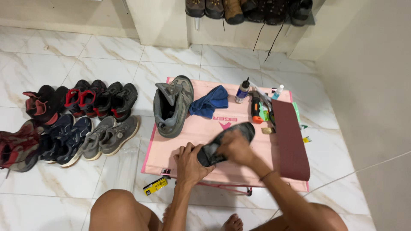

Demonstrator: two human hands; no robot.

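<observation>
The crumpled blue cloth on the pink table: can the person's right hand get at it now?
Probably not at once. The right hand is pressing on the black shoe sole, which the left hand holds. Nothing lies between it and the crumpled blue cloth.

A small squeeze bottle (242, 90) with a dark cap and a blue-and-white label stands at the pink table's (180, 147) twelve o'clock edge. At one o'clock stands a slim clear bottle (278, 91) with a blue cap. A yellow-and-black flat box (155, 186) lies on the floor at seven o'clock.
</observation>
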